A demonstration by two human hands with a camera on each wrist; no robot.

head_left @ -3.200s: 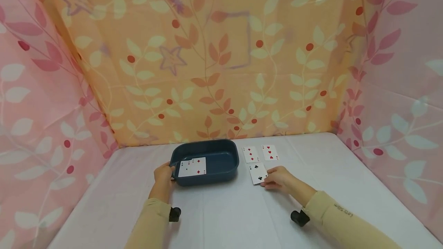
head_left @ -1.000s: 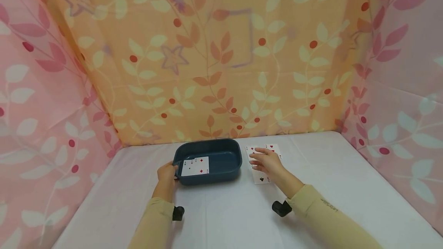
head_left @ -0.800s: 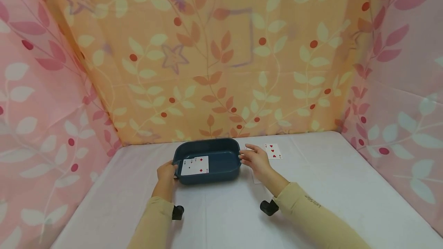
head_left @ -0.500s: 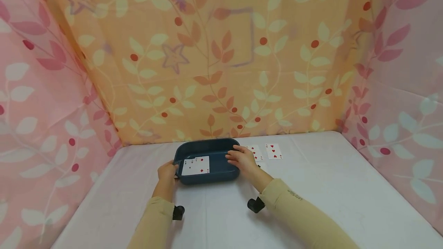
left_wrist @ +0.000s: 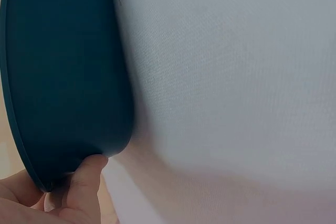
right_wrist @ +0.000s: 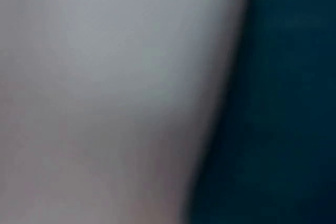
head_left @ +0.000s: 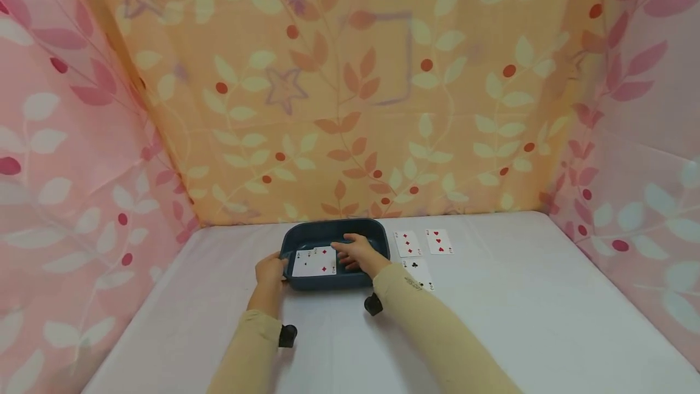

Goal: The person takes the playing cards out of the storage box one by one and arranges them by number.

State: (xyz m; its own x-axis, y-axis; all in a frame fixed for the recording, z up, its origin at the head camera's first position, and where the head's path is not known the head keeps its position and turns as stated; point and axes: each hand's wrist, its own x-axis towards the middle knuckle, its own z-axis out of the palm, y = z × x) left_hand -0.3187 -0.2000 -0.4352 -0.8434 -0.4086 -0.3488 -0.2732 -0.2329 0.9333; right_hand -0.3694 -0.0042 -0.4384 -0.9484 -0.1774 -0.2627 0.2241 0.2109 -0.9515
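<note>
A dark blue plastic tub (head_left: 380,242) sits on the table with overlapping playing cards (head_left: 314,263) in its left part. My left hand (head_left: 270,269) grips the tub's left end; the left wrist view shows the thumb and fingers (left_wrist: 84,187) pinching a small handle there. My right hand (head_left: 358,255) reaches over the tub's interior, fingers loosely extended towards the cards, with nothing seen in its grasp. On the table right of the tub lie a three of diamonds (head_left: 408,244), a three of hearts (head_left: 440,241) and a clubs card (head_left: 418,272) partly hidden by my right sleeve.
The white-clothed table (head_left: 519,309) extends on both sides. A patterned orange cloth (head_left: 350,90) rises behind it, and pink cloths stand left and right. Blurred tub wall (right_wrist: 278,119) fills the right side of the right wrist view.
My right hand has moved left from above the loose cards, across the tub's right rim, into the space over the tub. The left hand keeps its grip on the tub.
</note>
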